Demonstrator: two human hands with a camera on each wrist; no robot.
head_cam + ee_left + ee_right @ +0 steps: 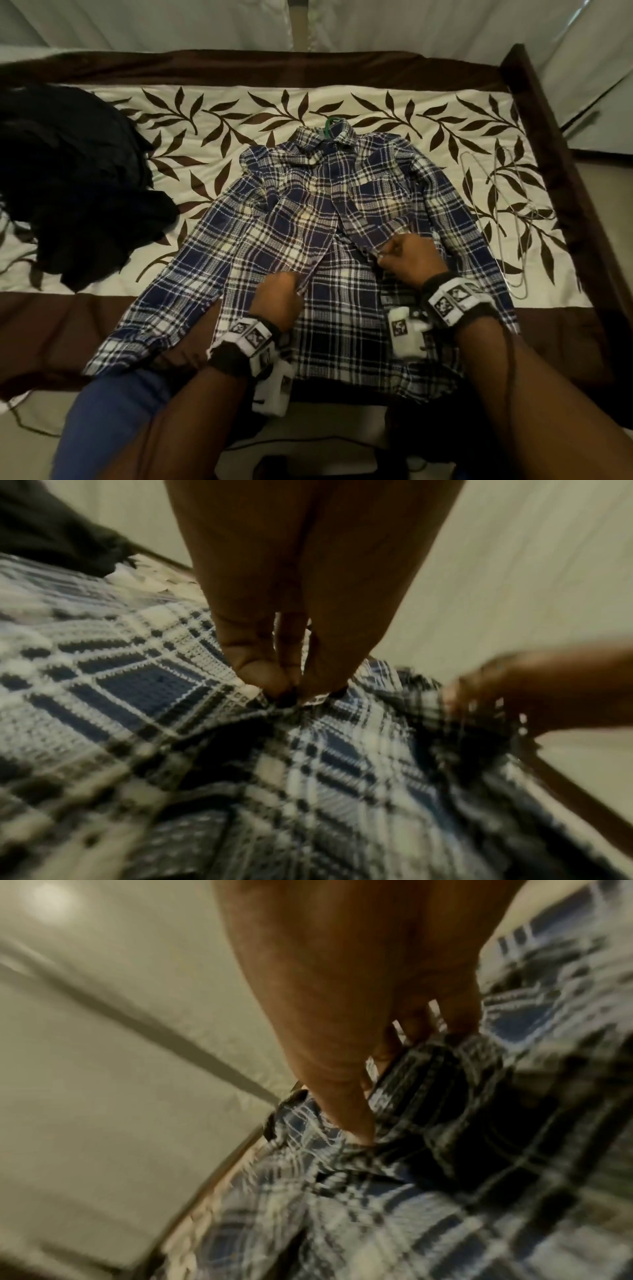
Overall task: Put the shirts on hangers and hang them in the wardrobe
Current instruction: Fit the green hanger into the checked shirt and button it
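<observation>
A blue, white and black plaid shirt (308, 219) lies face up on the bed, its front open below the chest. The hook of a green hanger (330, 126) pokes out of its collar. My left hand (279, 294) pinches the edge of the shirt's left front panel near the waist; the left wrist view shows its fingertips (274, 680) pressed together on the plaid cloth (143, 685). My right hand (400, 255) pinches the edge of the right front panel, and the right wrist view has its fingers (356, 1123) curled into the cloth (428, 1150).
A heap of dark clothes (75, 185) lies at the left of the bed. Thin wire hangers (503, 219) rest on the leaf-patterned bedspread (212, 113) to the right of the shirt. A dark wooden bed frame (548, 113) borders the right side. My blue trouser leg (113, 411) is at the near edge.
</observation>
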